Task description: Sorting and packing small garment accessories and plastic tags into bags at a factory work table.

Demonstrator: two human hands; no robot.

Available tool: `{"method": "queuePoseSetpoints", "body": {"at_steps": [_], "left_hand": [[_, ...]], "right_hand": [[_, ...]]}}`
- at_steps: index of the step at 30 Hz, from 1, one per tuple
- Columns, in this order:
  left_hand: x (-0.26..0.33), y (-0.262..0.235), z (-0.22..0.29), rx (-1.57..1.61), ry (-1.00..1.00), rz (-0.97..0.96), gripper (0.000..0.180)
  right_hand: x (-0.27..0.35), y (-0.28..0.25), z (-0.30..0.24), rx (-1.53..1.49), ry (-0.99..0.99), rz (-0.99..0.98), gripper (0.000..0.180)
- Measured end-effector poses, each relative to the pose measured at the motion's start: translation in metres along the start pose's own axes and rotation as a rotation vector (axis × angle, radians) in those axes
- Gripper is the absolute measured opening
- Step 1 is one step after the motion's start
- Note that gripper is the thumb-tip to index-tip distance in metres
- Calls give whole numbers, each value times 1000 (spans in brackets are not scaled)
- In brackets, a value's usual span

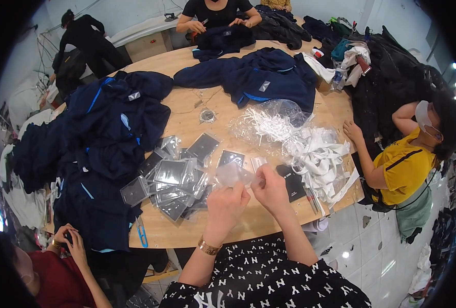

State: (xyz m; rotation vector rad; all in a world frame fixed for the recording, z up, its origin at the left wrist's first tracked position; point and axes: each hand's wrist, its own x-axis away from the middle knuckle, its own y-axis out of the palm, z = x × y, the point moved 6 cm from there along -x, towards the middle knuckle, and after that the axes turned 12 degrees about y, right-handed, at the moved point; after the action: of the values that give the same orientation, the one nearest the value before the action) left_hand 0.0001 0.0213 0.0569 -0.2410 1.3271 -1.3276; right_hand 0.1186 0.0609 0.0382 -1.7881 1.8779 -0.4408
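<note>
Both of my hands are raised over the near edge of the table, fingers pinched close together. A small translucent plastic bag (233, 173) is between them, with my left hand (229, 205) closed on its near edge. My right hand (270, 188) pinches the bag's right side; its exact fingertip grip is partly hidden. Left of the hands lies a loose pile of clear plastic sleeves with dark cards (174, 173) inside. Just beyond the bag is another sleeved dark card (231, 159). A black card (290, 183) lies right of my right hand.
White cords (269, 123) in clear plastic and white straps (323, 159) heap on the right. Navy garments (112, 128) cover the left side. Blue thread snips (141, 233) lie at the near edge. Co-workers sit or stand around the table, one in a yellow shirt (410, 161).
</note>
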Motion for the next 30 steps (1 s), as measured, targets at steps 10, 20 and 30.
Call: {"method": "queuePoseSetpoints", "body": {"at_steps": [10, 20, 30], "left_hand": [[9, 20, -39, 380, -432, 153, 13], [-1, 20, -15, 275, -142, 34, 14], [43, 62, -51, 1164, -881, 332, 35]], "right_hand": [[14, 21, -5, -105, -91, -4, 23], [1, 24, 19, -191, -23, 22, 27], [6, 37, 42, -1029, 637, -264, 14]]}}
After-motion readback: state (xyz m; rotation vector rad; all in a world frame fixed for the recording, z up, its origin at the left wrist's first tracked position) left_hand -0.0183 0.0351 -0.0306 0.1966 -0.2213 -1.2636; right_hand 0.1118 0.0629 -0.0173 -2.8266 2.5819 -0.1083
